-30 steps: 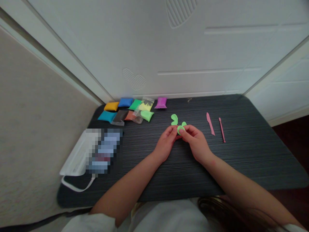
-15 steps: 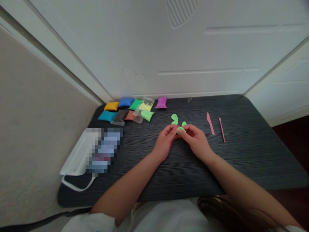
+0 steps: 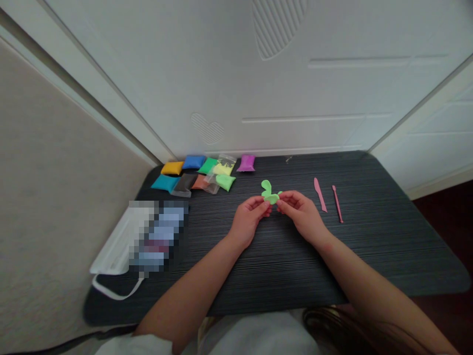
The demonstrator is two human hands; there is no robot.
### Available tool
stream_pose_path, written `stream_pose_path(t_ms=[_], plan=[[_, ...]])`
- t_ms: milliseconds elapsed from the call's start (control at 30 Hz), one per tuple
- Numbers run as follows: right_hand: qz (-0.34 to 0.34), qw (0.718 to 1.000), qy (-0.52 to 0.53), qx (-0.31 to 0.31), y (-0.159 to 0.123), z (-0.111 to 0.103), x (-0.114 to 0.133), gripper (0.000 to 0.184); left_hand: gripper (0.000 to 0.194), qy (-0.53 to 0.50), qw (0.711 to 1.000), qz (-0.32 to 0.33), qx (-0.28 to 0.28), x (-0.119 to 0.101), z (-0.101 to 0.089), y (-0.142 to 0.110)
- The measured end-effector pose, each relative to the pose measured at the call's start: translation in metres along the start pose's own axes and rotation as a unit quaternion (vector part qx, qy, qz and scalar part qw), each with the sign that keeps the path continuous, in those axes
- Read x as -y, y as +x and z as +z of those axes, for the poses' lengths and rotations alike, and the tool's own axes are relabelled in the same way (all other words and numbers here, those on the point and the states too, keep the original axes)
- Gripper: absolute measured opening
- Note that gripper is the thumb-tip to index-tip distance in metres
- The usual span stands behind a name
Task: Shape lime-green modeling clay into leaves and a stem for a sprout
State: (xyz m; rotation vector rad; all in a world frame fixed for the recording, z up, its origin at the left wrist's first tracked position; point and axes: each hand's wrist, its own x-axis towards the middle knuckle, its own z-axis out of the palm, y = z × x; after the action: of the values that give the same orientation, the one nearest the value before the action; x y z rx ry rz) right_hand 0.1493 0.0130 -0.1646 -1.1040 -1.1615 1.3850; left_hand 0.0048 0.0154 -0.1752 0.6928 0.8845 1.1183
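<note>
Between my two hands is a small flattened piece of light green modelling clay (image 3: 272, 199). My left hand (image 3: 250, 219) pinches its left edge between thumb and fingers. On the other side, the thumb and fingers of my right hand (image 3: 300, 213) grip the right edge. Just beyond the hands, more flat light green clay pieces (image 3: 266, 186) lie on the dark table; one of them is mostly hidden behind my right fingers.
Several clay packets in different colours, such as a purple packet (image 3: 246, 163), lie along the back left. A pink plastic knife (image 3: 320, 195) and a thin pink modelling tool (image 3: 337, 203) rest at right. A white face mask (image 3: 114, 246) lies at left beside a pixelated object. A white panel (image 3: 221, 74) stands behind the table (image 3: 388, 236).
The held clay piece has turned and now spans between both hands, looking wider. My hands have drawn slightly apart. The view has tilted up a little.
</note>
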Motion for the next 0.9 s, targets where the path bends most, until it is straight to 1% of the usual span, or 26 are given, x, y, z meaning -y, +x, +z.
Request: stream_pose_path(t_ms=[133,233,300,400,467,533,600,733,900], plan=[[0.002,1.000,-0.002,-0.012,0.0013,-0.0007,-0.0021,0.016,0.020,0.052,0.998,-0.016,0.026,-0.0003,-0.0017,0.0002],[-0.003,1.000,-0.003,-0.009,0.0012,0.0002,-0.0034,0.015,0.022,0.085,0.996,-0.006,0.032,0.0007,-0.0036,0.0009],[-0.018,1.000,-0.011,0.003,0.0004,0.0007,-0.0039,0.020,0.022,0.102,0.994,0.006,0.029,0.0020,-0.0045,0.0011],[-0.056,0.996,-0.066,0.029,-0.0016,-0.0001,-0.0034,0.030,0.022,0.132,0.991,0.025,0.028,0.0032,-0.0046,0.0006],[-0.079,0.989,-0.121,0.036,-0.0029,-0.0014,-0.0025,0.031,0.021,0.152,0.987,0.036,0.032,0.0030,-0.0043,-0.0002],[-0.094,0.981,-0.163,0.037,-0.0038,-0.0028,-0.0016,0.029,0.021,0.157,0.986,0.037,0.036,0.0020,-0.0040,-0.0010],[-0.101,0.977,-0.183,0.036,-0.0041,-0.0038,-0.0010,0.028,0.021,0.147,0.988,0.030,0.040,0.0005,-0.0038,-0.0014],[-0.111,0.974,-0.194,0.031,-0.0048,-0.0040,-0.0006,0.028,0.021,0.138,0.989,0.026,0.053,-0.0022,-0.0035,-0.0015],[-0.125,0.967,-0.217,0.037,-0.0066,-0.0031,0.0010,0.027,0.018,0.151,0.987,0.035,0.046,-0.0024,-0.0041,-0.0015]])
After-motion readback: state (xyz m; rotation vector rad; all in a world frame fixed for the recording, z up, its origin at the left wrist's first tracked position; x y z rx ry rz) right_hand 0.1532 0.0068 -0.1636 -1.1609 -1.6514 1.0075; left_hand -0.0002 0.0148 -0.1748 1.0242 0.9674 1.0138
